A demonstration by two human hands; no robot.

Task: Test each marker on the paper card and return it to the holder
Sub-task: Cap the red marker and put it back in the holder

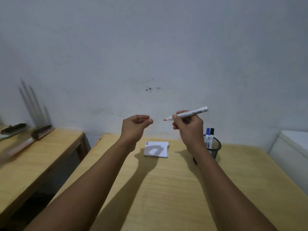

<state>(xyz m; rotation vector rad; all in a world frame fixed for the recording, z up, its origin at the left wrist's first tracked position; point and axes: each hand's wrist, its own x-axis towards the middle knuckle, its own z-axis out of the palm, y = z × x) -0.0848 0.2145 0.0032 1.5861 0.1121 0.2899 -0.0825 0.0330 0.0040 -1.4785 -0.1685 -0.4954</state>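
My right hand [187,125] holds a white marker [191,113] in the air, its bare red tip pointing left. My left hand [135,125] is closed around the marker's red cap [146,120], a short gap away from the tip. Below them a small stack of white paper cards [156,150] lies on the wooden table [166,189], with short blue and red strokes in its top left corner. A black mesh holder [215,147] stands to the right of the cards, with a blue-capped marker [207,135] and a black-capped marker [211,135] upright in it.
A second wooden table [33,157] stands to the left across a gap, carrying two brushes [42,132]. A white box-like object [293,147] sits at the right edge. A small dark object [195,160] lies on the table by my right forearm. A pale wall rises behind.
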